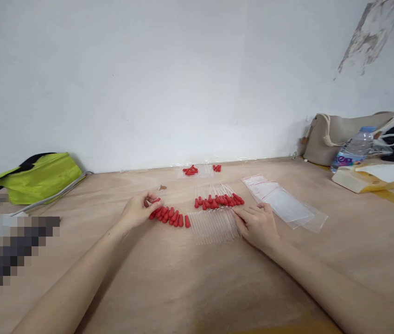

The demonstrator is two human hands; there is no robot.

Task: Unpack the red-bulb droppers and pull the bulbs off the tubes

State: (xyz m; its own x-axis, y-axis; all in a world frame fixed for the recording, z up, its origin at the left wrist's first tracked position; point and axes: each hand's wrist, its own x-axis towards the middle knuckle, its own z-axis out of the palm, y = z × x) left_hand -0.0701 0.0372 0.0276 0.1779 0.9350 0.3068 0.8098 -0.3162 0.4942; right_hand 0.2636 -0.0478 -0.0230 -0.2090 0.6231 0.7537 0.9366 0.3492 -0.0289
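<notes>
My left hand (141,208) is closed, with its fingertips pinching a red rubber dropper bulb (156,201). Just below and right of it, several more red bulbs (171,216) lie in a slanting row. My right hand (257,225) rests at the right end of a row of clear dropper tubes (212,227). Thumb and index finger come together on the upper end of one tube; the grip is partly hidden. Behind that row lie several assembled droppers (219,200), red bulbs toward me and clear tubes pointing away.
Clear zip bags (280,202) lie to the right. More red bulbs (190,170) sit on plastic near the wall. A green pouch (40,178) and a grey cable are at the left. A water bottle (353,148), a beige bag (343,134) and a yellowish box (353,179) stand far right.
</notes>
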